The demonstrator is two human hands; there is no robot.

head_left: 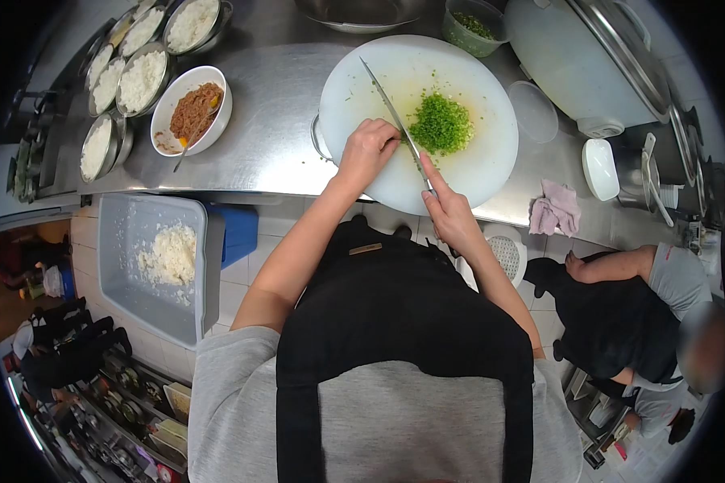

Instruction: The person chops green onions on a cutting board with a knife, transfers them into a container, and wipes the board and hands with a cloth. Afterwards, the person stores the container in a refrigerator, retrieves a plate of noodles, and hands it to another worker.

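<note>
My right hand (451,213) is closed around the handle of a long kitchen knife (387,98), its index finger stretched along the blade. The blade slants up and left across a round white cutting board (479,173). My left hand (370,149) has its fingers curled together against the left side of the blade; whether anything is pinched in them is hidden. Right of the blade lies a heap of finely chopped green onion (441,122), with loose bits scattered around it.
Bowls of white rice (142,79) and a white bowl of brown filling (159,133) stand left. A grey bin (117,282) holds rice below them. At right are a large pot (556,56), a white dish (600,169) and a pink cloth (554,209). A co-worker (620,322) is nearby.
</note>
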